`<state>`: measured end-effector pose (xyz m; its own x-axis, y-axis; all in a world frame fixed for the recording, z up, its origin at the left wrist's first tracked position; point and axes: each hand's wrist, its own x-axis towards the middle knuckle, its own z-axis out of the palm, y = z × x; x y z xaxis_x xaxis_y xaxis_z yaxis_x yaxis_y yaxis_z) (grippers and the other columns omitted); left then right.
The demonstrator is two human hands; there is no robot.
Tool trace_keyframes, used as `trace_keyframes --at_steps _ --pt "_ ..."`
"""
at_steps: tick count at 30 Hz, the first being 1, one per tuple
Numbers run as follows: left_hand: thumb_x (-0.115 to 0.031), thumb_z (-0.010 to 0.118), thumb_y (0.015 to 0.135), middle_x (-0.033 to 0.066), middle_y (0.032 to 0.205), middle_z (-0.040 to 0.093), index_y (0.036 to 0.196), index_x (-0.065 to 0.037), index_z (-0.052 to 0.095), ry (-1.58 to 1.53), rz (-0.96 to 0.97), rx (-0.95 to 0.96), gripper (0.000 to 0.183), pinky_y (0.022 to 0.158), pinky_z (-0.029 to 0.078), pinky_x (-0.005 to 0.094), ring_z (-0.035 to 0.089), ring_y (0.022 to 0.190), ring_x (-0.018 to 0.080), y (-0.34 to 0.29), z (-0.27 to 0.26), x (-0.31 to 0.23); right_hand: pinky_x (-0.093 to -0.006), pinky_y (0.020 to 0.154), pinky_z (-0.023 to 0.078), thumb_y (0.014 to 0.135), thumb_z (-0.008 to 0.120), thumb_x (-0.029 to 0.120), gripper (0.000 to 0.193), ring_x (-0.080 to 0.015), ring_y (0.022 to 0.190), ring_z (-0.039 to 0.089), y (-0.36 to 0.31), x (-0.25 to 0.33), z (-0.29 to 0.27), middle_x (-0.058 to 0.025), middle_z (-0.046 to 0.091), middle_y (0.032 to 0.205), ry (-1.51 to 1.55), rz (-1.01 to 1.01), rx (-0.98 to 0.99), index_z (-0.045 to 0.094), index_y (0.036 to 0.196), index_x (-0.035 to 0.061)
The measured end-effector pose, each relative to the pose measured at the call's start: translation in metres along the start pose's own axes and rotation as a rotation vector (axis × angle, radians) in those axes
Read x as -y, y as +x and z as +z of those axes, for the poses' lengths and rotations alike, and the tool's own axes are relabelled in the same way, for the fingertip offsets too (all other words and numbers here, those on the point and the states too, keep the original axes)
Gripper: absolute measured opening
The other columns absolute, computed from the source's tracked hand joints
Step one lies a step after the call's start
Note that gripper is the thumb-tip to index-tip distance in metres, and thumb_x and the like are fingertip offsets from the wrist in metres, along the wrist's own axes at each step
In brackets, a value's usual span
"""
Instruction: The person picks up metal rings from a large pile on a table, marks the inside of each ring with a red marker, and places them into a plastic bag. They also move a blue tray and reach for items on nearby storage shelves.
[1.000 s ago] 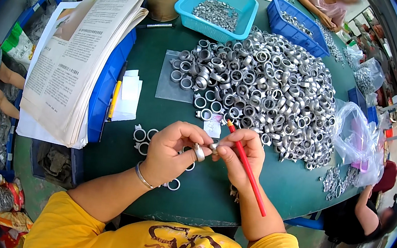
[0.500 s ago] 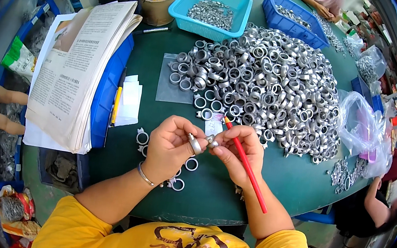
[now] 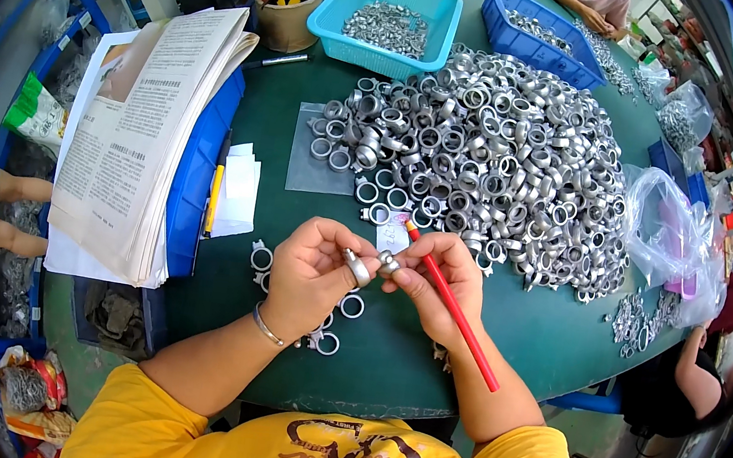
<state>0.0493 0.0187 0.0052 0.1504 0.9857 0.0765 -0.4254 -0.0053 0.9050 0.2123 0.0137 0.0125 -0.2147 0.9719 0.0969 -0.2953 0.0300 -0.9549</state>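
My left hand [image 3: 303, 269] pinches a silver metal ring [image 3: 356, 269] between thumb and fingers. Close against it, my right hand [image 3: 440, 284] grips a small rounded metal piece [image 3: 388, 263] in its fingertips. A red pencil [image 3: 458, 321] is also tucked in the right hand, its tip pointing away from me. Whether the ring and the small piece touch is hard to make out. Beyond both hands rises a big heap of metal rings [image 3: 522, 157]. Several loose rings [image 3: 352, 305] lie on the green table [image 3: 275, 373] beside and below my left hand.
A turquoise basket [image 3: 318, 26] and a blue bin [image 3: 501, 30] hold small metal parts at the back. Left are a newspaper stack [image 3: 136, 128] over a blue tray [image 3: 189, 216] and a pot of pliers [image 3: 289, 25]. Plastic bags [image 3: 672, 239] lie right; another person's hands [image 3: 598, 21] work far off.
The small metal piece in my right fingertips now shows more fully. Both hands stay nearly in place, and the pencil has shifted slightly left.
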Motion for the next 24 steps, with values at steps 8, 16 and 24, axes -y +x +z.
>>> trace_keyframes --at_steps 8,16,24 --pt "0.006 0.062 0.075 0.0098 0.088 0.058 0.087 -0.004 0.046 0.007 -0.011 -0.021 0.022 0.070 0.047 0.0211 0.057 0.080 0.0117 0.0009 0.0002 -0.0001 -0.0248 0.074 0.048 0.071 0.063 -0.011 0.036 -0.0127 0.084 0.056 0.0025 -0.0020 0.0034 -0.0074 0.056 0.091 -0.249 -0.216 -0.028 0.046 0.099 0.0027" --pt "0.005 0.062 0.075 0.0095 0.087 0.058 0.088 -0.004 0.047 0.006 -0.055 -0.015 0.022 0.072 0.048 0.0223 0.058 0.080 0.0125 0.0021 -0.0019 0.0028 -0.0256 0.074 0.048 0.072 0.062 -0.011 0.033 -0.0134 0.081 0.058 0.0016 -0.0035 0.0016 -0.0081 0.056 0.088 -0.263 -0.215 -0.067 0.046 0.098 0.0014" --pt "0.005 0.062 0.075 0.0096 0.086 0.058 0.088 -0.003 0.046 0.019 -0.063 -0.007 0.022 0.073 0.049 0.0243 0.058 0.080 0.0137 0.0013 -0.0014 0.0015 -0.0255 0.074 0.048 0.073 0.062 -0.011 0.031 -0.0136 0.080 0.057 0.0004 -0.0025 0.0015 -0.0078 0.057 0.087 -0.239 -0.211 -0.051 0.046 0.097 0.0013"
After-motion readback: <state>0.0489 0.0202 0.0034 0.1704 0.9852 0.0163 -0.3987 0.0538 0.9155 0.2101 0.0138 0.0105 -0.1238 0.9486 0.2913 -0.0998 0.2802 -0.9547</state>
